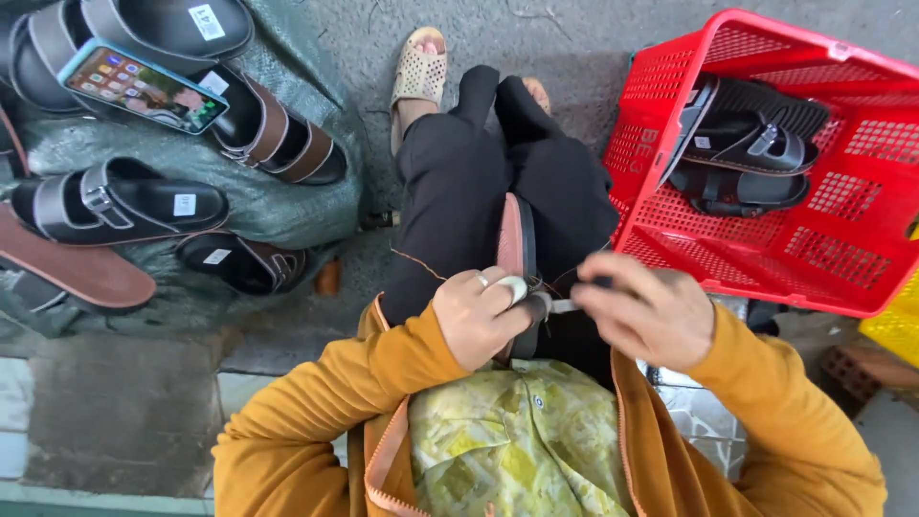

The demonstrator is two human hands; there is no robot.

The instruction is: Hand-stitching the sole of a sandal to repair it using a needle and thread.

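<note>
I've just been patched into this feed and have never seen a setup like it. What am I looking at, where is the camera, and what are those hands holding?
There is no machine here: this is one camera worn on a person's head, looking down at their lap and two bare hands. The person wears a mustard-orange jacket and black trousers and sits above grey ground. The left hand grips a brown-soled sandal standing on edge on the lap. The right hand pinches a small slim tool against it; what kind of tool is too small to tell. A thin thread trails to the left. On the left, several dark strapped sandals and a smartphone lie on a green woven sack. On the right, a red plastic basket holds more black sandals.
</note>
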